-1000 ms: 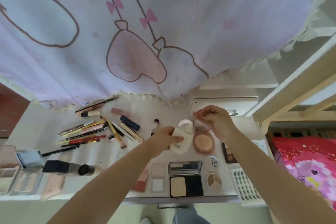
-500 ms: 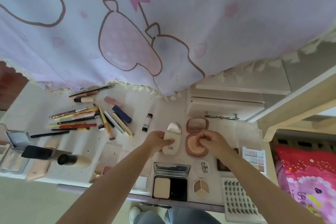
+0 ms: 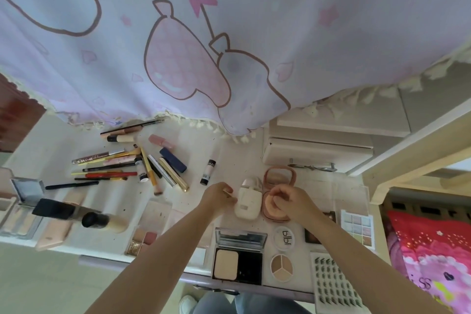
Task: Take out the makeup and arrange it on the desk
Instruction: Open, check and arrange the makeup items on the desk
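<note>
A big lilac curtain [image 3: 229, 33] printed with pink bows and balloon shapes hangs over the back of the white desk [image 3: 63, 135], its fringed hem brushing the far edge. To the right, a pink and red blanket [image 3: 433, 257] lies beyond the desk's end. Makeup covers the desk: a fan of pencils and brushes [image 3: 114, 168] on the left, a black powder compact [image 3: 238, 257] lying open at the front edge, a tray of false lashes [image 3: 334, 285] beside it on the right, and a pale eyeshadow palette [image 3: 358, 228] further back. In the middle sits a cream-white case [image 3: 247, 202] with its lid tipped back, and just right of it a round pink compact [image 3: 279, 181] lies open. The left hand [image 3: 220, 197] is beside the case, its fingers curled and touching the case's left edge, though whether they truly grip it I cannot tell. The right hand [image 3: 290, 200] rests over the pink compact's lower half, fingers bent, pinching the peach puff [image 3: 269, 204] against the pan
</note>
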Demonstrator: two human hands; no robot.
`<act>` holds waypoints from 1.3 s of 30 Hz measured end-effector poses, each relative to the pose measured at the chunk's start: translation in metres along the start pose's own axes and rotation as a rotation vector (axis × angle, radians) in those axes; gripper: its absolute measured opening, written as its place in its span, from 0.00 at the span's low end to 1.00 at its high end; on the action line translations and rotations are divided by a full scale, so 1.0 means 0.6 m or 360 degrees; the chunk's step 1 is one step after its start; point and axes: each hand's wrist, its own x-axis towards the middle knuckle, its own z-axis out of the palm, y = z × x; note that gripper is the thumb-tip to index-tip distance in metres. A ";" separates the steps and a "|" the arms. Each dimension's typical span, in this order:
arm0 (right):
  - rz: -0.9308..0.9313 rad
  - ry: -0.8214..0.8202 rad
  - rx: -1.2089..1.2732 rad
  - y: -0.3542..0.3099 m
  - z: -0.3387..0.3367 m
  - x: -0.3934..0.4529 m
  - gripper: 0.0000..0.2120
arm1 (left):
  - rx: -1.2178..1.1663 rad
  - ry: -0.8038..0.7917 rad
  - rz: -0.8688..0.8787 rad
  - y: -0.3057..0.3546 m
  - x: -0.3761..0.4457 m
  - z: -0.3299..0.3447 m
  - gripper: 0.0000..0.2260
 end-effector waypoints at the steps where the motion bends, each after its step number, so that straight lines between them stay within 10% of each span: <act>1: -0.0019 0.0001 -0.0017 -0.005 0.001 0.002 0.09 | 0.0044 0.0000 -0.0001 -0.001 0.000 0.002 0.13; 13: -0.0063 0.0137 -0.0347 0.019 -0.009 -0.005 0.08 | 0.0079 -0.0287 -0.0098 0.043 -0.001 0.038 0.20; 21: -0.0140 0.0129 -0.1064 0.078 0.021 -0.022 0.40 | -0.0007 -0.0003 0.0286 0.024 -0.016 0.006 0.19; 39: -0.0290 0.0322 -0.0831 0.061 0.015 -0.022 0.28 | 0.0315 -0.0087 0.0489 0.013 -0.004 -0.021 0.25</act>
